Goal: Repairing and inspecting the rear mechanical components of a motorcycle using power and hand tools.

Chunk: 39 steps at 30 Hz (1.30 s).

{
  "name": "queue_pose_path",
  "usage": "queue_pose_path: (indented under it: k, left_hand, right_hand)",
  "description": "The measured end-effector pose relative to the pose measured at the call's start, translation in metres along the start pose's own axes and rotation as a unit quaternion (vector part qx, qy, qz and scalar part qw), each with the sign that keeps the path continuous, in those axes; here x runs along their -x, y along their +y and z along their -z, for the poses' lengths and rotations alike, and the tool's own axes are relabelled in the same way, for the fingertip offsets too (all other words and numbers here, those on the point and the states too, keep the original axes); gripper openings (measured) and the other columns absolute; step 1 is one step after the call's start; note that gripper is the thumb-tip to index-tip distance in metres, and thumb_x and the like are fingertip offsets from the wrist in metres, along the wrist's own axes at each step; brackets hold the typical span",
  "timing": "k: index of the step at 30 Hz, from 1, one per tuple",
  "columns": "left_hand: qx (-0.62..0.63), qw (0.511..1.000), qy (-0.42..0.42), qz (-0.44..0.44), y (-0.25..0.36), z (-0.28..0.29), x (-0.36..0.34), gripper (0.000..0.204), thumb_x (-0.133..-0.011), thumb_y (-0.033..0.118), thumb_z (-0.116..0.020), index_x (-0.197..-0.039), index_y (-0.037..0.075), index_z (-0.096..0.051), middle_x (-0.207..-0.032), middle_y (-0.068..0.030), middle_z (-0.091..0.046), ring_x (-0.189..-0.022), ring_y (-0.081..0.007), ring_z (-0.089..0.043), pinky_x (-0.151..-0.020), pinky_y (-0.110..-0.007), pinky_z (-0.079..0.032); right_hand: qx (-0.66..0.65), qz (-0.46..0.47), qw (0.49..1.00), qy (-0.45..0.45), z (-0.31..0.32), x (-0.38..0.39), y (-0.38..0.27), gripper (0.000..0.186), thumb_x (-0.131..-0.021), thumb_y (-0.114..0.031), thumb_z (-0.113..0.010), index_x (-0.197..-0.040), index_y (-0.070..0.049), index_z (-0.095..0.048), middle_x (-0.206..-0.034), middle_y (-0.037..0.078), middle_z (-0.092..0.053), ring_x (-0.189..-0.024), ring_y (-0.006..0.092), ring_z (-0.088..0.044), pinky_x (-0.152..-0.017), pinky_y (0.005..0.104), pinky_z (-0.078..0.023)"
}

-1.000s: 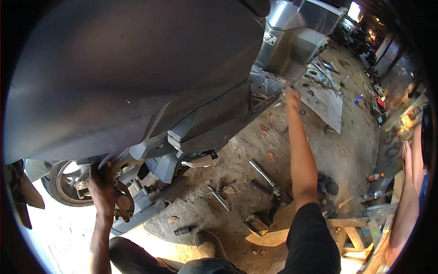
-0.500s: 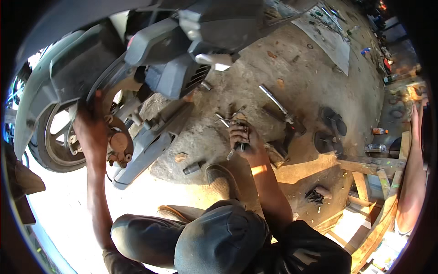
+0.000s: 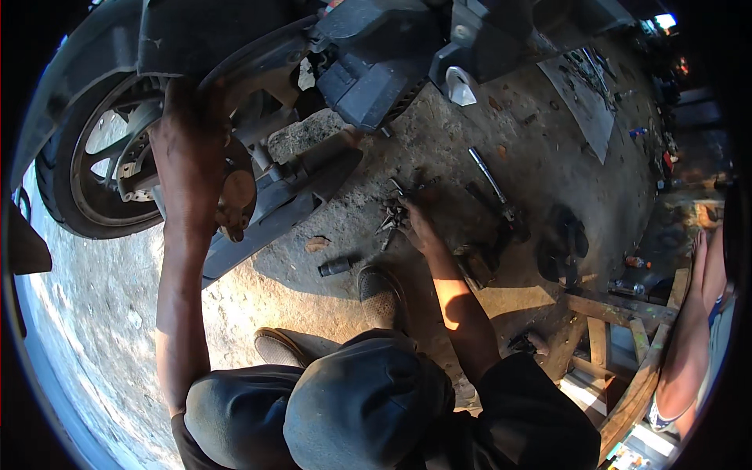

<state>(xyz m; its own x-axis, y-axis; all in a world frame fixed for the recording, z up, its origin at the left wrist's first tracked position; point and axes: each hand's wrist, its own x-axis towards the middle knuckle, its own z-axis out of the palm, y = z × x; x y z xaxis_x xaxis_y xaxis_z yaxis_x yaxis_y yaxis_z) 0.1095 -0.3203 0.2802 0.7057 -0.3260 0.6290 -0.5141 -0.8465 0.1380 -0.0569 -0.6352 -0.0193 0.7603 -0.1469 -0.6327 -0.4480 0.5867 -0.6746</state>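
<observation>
right hand (image 3: 419, 227) clasps metal tools (image 3: 388, 222); the grip of the left hand (image 3: 188, 145) is too dark to tell.

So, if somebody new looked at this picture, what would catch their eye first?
Probably the spoked wheel at the upper left, with the left grip beside it, near a rounded metal part. Next comes the right grip, low near the middle, at some metal tools; whether it holds one is hard to tell. The sunlit ground at the lower left also stands out against the shade.
</observation>
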Motion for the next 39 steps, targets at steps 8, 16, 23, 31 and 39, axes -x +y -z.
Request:
queue_pose_path:
  k: [8, 16, 23, 31, 39]
  left_hand:
    - [-0.006, 1.0, -0.003, -0.001, 0.009, 0.006, 0.0, 0.012, -0.093, 0.012, -0.057, -0.101, 0.002, -0.057, -0.093, -0.0209, -0.056, -0.084, -0.0431, -0.061, -0.067, -0.047, -0.048]
    - [0.083, 0.982, -0.01, 0.168, 0.009, 0.001, 0.0, 0.022, -0.098, 0.024, -0.053, -0.106, 0.005, -0.056, -0.091, -0.0253, -0.066, -0.088, -0.0459, -0.064, -0.07, -0.05, -0.049]
    - [0.045, 0.991, -0.028, 0.121, 0.009, 0.002, 0.0, 0.029, -0.091, 0.015, -0.059, -0.119, 0.005, -0.057, -0.106, -0.022, -0.063, -0.099, -0.0417, -0.063, -0.081, -0.046, -0.05]
    - [0.015, 0.995, -0.048, 0.084, 0.017, 0.008, -0.001, 0.035, -0.098, 0.027, -0.053, -0.123, 0.003, -0.058, -0.112, -0.0254, -0.063, -0.107, -0.044, -0.06, -0.086, -0.047, -0.047]
    - [0.043, 0.991, -0.02, 0.128, 0.017, 0.007, -0.002, 0.018, -0.088, 0.006, -0.06, -0.105, 0.003, -0.054, -0.093, -0.0219, -0.064, -0.086, -0.0426, -0.065, -0.069, -0.048, -0.05]
  right_hand:
    - [0.128, 0.045, 0.99, -0.03, 0.007, 0.02, -0.024, 0.041, -0.101, -0.033, -0.046, -0.124, -0.003, -0.061, -0.116, 0.009, -0.069, -0.115, 0.0197, -0.062, -0.101, 0.0329, -0.045]
    - [0.158, 0.155, 0.975, 0.004, 0.042, 0.009, -0.008, 0.029, -0.095, -0.014, -0.059, -0.12, 0.0, -0.063, -0.109, 0.01, -0.069, -0.098, 0.0211, -0.068, -0.087, 0.0323, -0.053]
    - [0.456, 0.231, 0.855, 0.086, 0.043, 0.014, 0.015, 0.023, -0.085, -0.008, -0.068, -0.108, -0.011, -0.071, -0.088, 0.01, -0.071, -0.078, 0.0199, -0.069, -0.071, 0.0329, -0.054]
    - [0.508, 0.23, 0.82, 0.125, 0.022, 0.031, 0.006, 0.022, -0.085, -0.006, -0.069, -0.106, -0.009, -0.072, -0.092, 0.011, -0.072, -0.075, 0.0161, -0.068, -0.071, 0.0307, -0.052]
    - [0.489, 0.302, 0.807, 0.137, 0.023, 0.037, 0.003, 0.023, -0.085, -0.006, -0.068, -0.108, -0.008, -0.071, -0.091, 0.011, -0.072, -0.078, 0.0194, -0.067, -0.073, 0.0314, -0.052]
